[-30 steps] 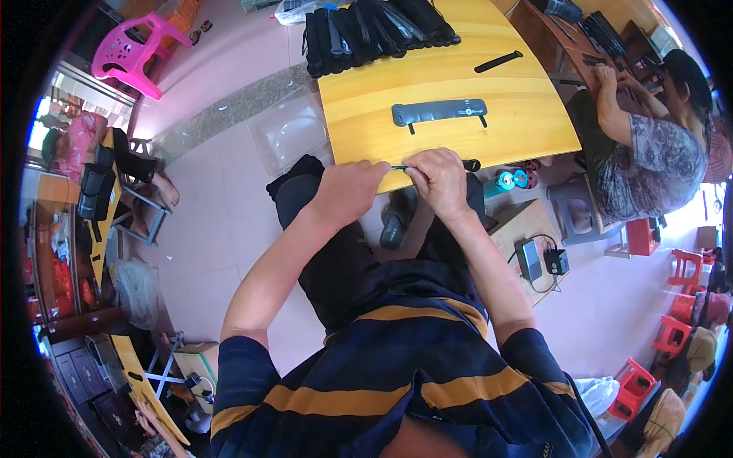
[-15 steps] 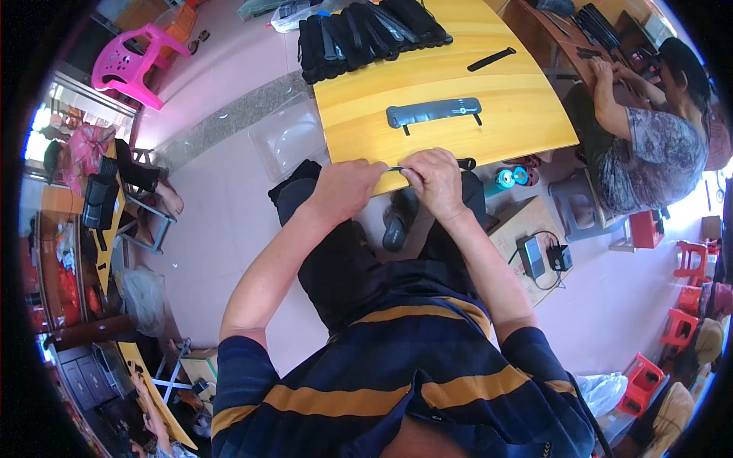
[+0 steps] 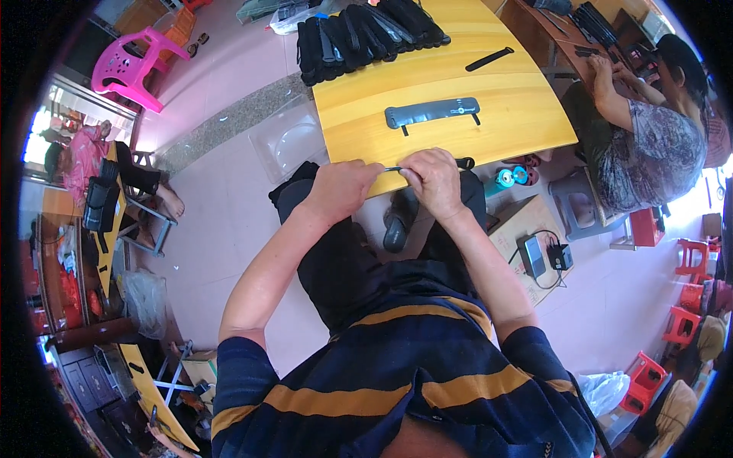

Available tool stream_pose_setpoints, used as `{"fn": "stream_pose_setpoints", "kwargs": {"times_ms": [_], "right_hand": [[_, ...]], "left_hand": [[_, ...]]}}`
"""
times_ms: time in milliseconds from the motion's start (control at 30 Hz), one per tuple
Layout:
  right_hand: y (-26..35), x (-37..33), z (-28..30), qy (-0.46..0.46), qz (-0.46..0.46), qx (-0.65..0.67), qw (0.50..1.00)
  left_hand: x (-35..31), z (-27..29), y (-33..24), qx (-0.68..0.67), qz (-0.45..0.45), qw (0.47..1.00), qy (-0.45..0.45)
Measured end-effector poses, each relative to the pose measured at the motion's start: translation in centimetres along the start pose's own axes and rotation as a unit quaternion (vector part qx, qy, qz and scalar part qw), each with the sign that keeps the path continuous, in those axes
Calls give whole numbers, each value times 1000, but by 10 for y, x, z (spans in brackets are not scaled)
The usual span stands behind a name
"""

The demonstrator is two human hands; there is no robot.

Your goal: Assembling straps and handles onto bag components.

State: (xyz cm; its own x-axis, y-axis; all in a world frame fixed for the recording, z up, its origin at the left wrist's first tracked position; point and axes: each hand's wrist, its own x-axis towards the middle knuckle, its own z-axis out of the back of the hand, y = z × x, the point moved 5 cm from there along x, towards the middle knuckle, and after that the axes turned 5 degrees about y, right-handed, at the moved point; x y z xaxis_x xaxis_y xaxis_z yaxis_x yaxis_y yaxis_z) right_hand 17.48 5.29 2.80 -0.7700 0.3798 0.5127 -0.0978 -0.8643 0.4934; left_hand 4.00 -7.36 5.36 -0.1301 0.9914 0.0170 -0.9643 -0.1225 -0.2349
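At the near edge of the yellow table (image 3: 527,122), my left hand (image 3: 347,187) and my right hand (image 3: 433,179) are closed on one black strap (image 3: 466,162). A short stretch of it shows between my fingers, and its looped end sticks out past my right hand; the rest is hidden in my grip. Just beyond my hands lies a flat grey pouch (image 3: 431,113) with two short black tabs on its near side. Farther right on the table is another black strap (image 3: 489,59). A row of several black pouches (image 3: 366,42) covers the far left of the tabletop.
A co-worker (image 3: 653,145) sits at a brown table on the right, hands on small black pieces. By my right leg are a turquoise container (image 3: 502,180) and a cardboard box (image 3: 504,229) bearing a corded device. A clear plastic tray (image 3: 286,141) lies left of the table.
My hands keep their grip on the strap in nearly the same place. The co-worker on the right has shifted their hands slightly; at lower left another person's arm has moved lower.
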Motion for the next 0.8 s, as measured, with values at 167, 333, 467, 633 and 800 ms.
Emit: {"fn": "stream_pose_setpoints", "kwargs": {"times_ms": [167,333,467,633,800], "right_hand": [[0,0,-1,-1,5,-6,1000],[-1,0,-1,2,6,-9,1000],[0,0,-3,0,12,-9,1000],[-1,2,-5,6,13,2,1000],[1,5,-3,17,13,-1,1000]], "left_hand": [[3,3,0,7,-5,1000,6],[14,5,5,-5,-7,1000,22],[32,17,5,-14,-27,995,91],[46,23,-3,60,-46,986,147],[53,27,-6,74,-50,980,176]]}}
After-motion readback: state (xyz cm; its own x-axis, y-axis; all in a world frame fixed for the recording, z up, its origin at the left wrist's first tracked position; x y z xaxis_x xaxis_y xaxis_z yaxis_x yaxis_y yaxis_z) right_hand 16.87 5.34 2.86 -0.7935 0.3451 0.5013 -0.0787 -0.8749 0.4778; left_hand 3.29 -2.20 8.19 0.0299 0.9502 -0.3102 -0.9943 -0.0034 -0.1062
